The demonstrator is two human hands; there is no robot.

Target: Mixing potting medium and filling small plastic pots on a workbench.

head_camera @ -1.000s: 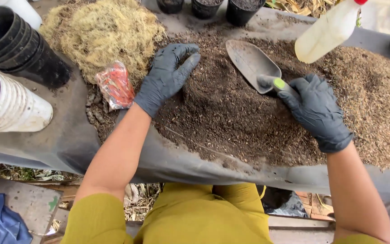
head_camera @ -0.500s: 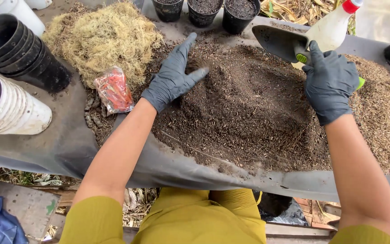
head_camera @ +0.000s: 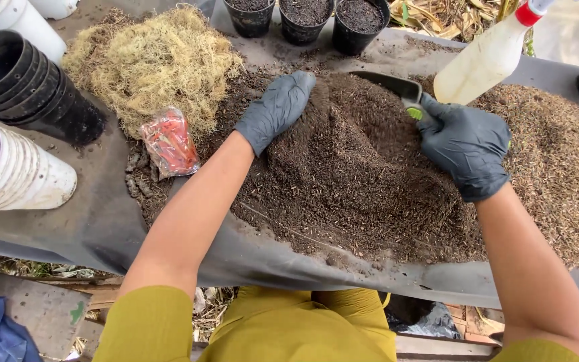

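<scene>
Right hand grip closed on trowel | left hand flat, open on soil mound | best to scoop shallow toward the palm, mid-counter.

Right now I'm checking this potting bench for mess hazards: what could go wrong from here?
The soil heap reaches close to the near edge of the dark sheet, so pushing with the left hand might spill soil off the bench. The trowel, held by the right hand, sits close to the spray bottle and could knock it over. The small red packet lies beside the heap and may get buried.
</scene>
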